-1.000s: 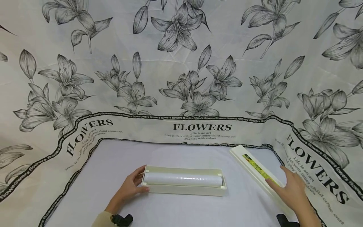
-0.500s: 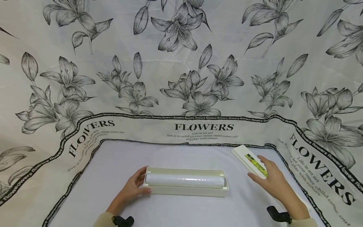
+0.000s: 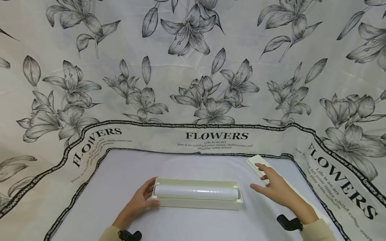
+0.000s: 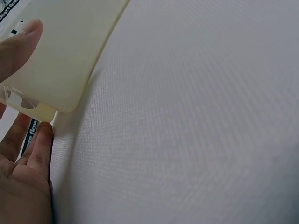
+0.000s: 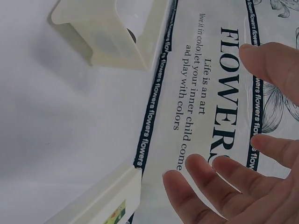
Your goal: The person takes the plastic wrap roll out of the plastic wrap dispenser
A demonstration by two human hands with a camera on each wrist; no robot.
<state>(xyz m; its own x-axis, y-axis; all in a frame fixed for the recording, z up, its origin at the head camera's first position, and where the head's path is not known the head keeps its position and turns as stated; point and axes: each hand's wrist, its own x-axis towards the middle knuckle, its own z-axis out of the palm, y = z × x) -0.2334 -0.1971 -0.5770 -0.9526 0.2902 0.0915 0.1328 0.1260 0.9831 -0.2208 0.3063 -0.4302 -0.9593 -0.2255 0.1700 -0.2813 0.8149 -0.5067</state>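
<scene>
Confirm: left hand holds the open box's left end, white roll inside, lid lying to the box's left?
Wrong side: the lid lies right of the box, per the head view. Left hand and white roll are as stated.

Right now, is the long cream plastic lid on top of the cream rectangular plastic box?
No, the lid lies apart, to the right of the box, whose shiny white roll shows uncovered.

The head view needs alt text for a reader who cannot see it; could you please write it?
A left hand grips one end of a pale open box holding a white roll; the right hand, fingers apart, partly hides a long pale lid.
</scene>
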